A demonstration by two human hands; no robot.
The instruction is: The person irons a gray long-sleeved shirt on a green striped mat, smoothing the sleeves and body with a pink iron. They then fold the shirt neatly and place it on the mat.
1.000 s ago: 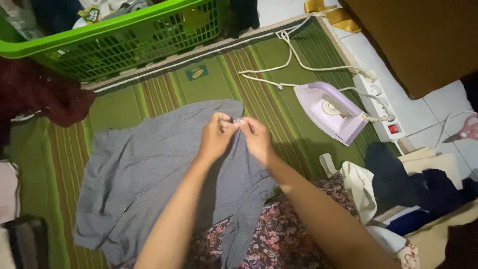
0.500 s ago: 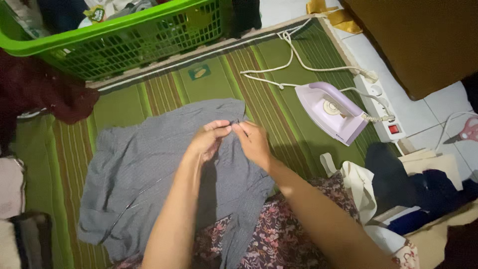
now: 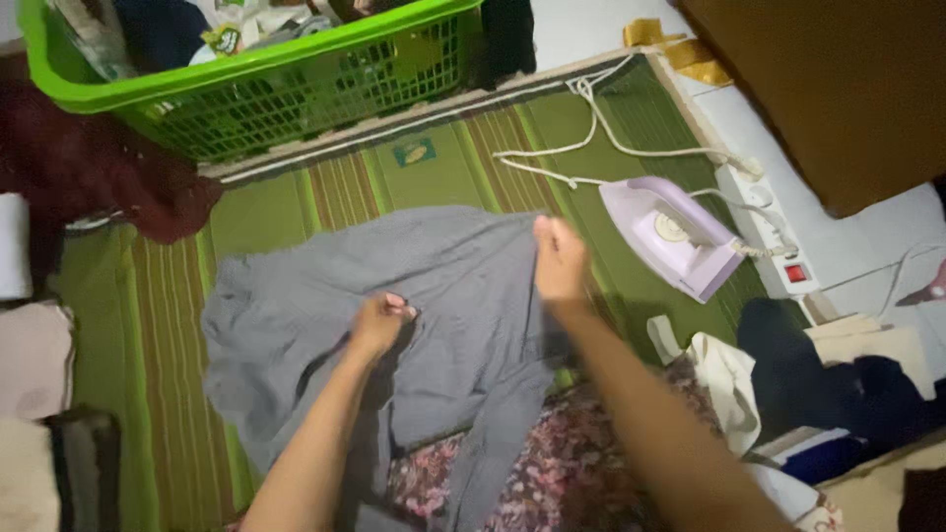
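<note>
So my hands just split apart: left hand (image 3: 379,323) pinches mid-cloth, right hand (image 3: 559,261) grips the top edge of the grey shirt (image 3: 443,286), now spreading flat on the green mat (image 3: 266,212).

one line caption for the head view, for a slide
Left hand and right hand grip a grey shirt on a green striped mat, lilac iron beside it.

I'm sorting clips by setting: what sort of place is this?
Probably a home floor set up for ironing: a lilac electric iron stands on a green striped woven mat, beside a green plastic laundry basket, while both hands hold a grey shirt.
</note>
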